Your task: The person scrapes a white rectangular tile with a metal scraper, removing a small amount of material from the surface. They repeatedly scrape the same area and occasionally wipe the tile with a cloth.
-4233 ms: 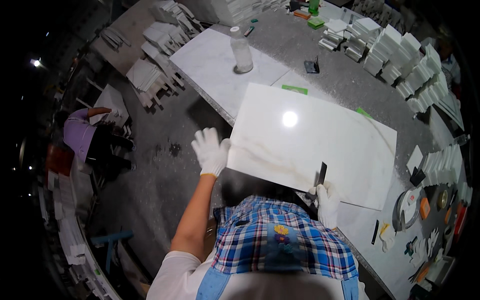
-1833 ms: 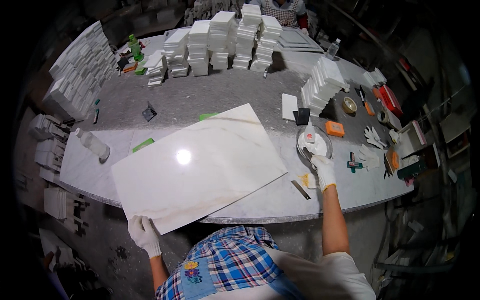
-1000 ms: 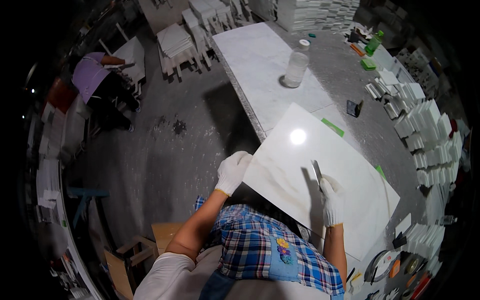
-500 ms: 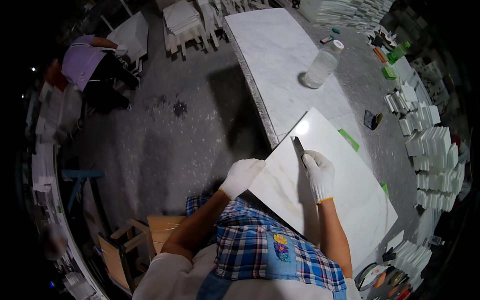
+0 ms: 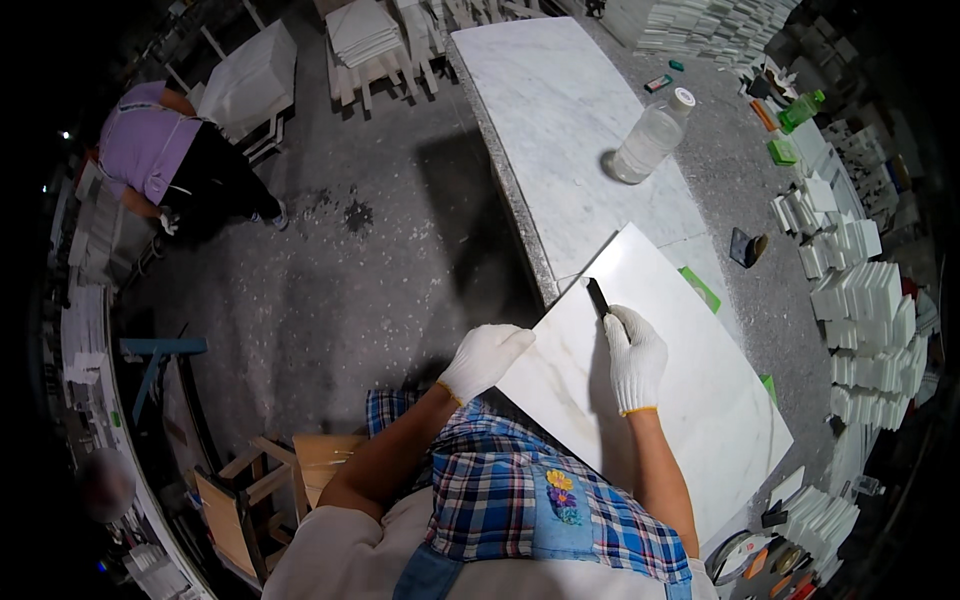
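A large white marble-look tile (image 5: 690,390) with faint grey-brown veins lies at an angle on the workbench. My left hand (image 5: 487,362), in a white knit glove, is closed on the tile's left edge, thumb on top. In my gloved right hand (image 5: 636,362) is a narrow dark scraper-like blade (image 5: 597,296), its tip at the tile's upper left edge; its exact kind is hard to make out. Green pieces (image 5: 700,288) stick out from beneath the tile's right edge.
Beyond the tile, a clear bottle (image 5: 652,136) stands on a pale marble slab (image 5: 545,90). Stacked white tiles (image 5: 868,300) line the bench's right side. A dark small block (image 5: 746,246) lies nearer. A co-worker (image 5: 165,150) bends at the far left; a wooden chair (image 5: 235,515) is at lower left.
My right hand has shifted slightly down and left with the blade. The left hand stays on the tile's edge. The co-worker has moved left, one arm now lowered.
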### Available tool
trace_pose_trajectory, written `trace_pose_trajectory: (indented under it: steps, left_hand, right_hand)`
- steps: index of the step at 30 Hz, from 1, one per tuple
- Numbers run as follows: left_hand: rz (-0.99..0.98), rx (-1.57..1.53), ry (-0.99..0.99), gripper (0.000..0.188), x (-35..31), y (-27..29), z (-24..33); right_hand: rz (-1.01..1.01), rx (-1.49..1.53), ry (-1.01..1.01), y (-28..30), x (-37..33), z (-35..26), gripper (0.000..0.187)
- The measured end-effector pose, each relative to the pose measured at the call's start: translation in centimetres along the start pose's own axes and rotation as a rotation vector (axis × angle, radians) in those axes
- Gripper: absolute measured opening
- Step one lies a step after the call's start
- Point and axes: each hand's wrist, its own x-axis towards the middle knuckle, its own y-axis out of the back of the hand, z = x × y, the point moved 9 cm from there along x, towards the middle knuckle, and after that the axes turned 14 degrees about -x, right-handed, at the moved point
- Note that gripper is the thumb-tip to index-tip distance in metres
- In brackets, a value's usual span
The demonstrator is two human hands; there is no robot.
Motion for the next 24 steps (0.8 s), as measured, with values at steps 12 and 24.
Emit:
trace_pose_trajectory:
  steps: [12,24]
  left_hand:
    - [0.011,-0.143,-0.014,0.035,0.6,0.4,-2.6]
    - [-0.013,-0.317,0.208,0.055,0.4,1.0,-5.1]
  right_hand:
    - [0.095,-0.393,0.104,1.4,-0.4,-2.5,0.016]
    - [0.358,-0.235,0.362,3.5,-1.0,-5.4,0.022]
